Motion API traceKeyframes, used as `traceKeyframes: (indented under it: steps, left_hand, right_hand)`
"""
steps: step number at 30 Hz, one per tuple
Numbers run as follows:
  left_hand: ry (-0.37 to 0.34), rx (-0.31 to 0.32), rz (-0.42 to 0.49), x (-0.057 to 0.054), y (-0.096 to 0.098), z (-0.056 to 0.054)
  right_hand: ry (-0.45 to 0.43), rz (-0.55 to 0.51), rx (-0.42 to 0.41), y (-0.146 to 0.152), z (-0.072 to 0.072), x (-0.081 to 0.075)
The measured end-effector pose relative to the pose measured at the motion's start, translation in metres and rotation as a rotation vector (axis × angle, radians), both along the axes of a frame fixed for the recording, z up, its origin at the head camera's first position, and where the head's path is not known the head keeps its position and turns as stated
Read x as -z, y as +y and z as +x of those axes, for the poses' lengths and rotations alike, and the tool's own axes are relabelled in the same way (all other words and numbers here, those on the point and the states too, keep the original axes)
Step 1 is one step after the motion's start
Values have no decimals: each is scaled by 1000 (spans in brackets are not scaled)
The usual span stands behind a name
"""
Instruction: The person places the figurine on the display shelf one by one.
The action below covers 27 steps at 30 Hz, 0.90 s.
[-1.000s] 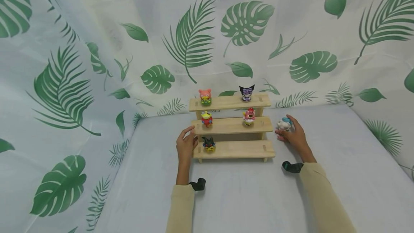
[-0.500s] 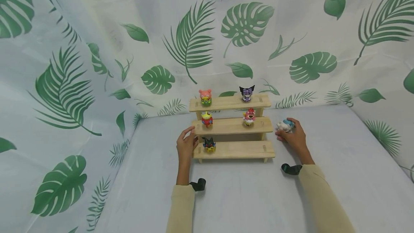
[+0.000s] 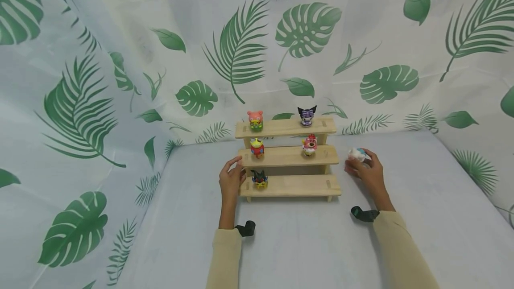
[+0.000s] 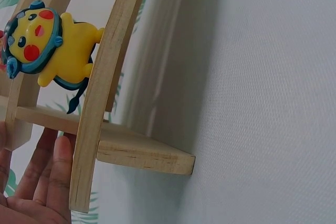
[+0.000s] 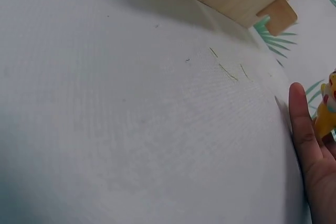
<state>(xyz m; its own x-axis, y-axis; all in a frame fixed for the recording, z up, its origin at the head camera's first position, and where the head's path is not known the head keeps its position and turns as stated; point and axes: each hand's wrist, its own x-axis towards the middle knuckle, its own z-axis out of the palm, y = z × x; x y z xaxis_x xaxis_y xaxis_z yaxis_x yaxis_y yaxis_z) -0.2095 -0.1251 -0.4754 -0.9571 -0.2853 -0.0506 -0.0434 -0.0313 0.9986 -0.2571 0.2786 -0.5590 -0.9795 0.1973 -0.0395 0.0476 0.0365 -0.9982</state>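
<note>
In the head view, my right hand (image 3: pixel 368 174) holds a small toy figure (image 3: pixel 357 155) with a white and blue back, to the right of a three-step wooden display stand (image 3: pixel 297 186). The right wrist view shows a yellow part of this figure (image 5: pixel 326 111) at the right edge, beside a straight finger. My left hand (image 3: pixel 230 182) touches the stand's left end with loosely bent fingers. Close to it on the lowest shelf is a yellow figure with a dark hood (image 4: pixel 68 45). The left wrist view shows fingers (image 4: pixel 59 174) against the stand's side.
A pink-headed figure (image 3: pixel 255 121) and a black-and-purple figure (image 3: pixel 307 116) stand on the top shelf. On the middle shelf are a red figure with a yellow top (image 3: pixel 257 148) and a pink bear figure (image 3: pixel 309 145). Leaf-printed cloth (image 3: pixel 241 70) hangs behind the white table (image 3: pixel 297 244).
My right hand has shifted slightly toward me and to the right. The figure in it has turned, with less blue showing. The left hand and the stand have stayed put.
</note>
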Motion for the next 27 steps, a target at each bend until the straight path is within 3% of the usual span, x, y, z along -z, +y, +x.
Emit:
traceKeyframes:
  steps: [7,16,20,27]
  left_hand:
    - [8,12,16,2,-1,-1]
    - [19,-7,-21,-1,0,0]
    - [26,1,-15,9,-2,-7]
    - [30,-10,12,34,-5,-18]
  right_hand:
    - [47,-275,-21,1,7,-1]
    - [56,-476,-45,1,15,-3]
    - [60,-565,-33,2,19,-3]
    - [84,-548,-94,4,27,-5]
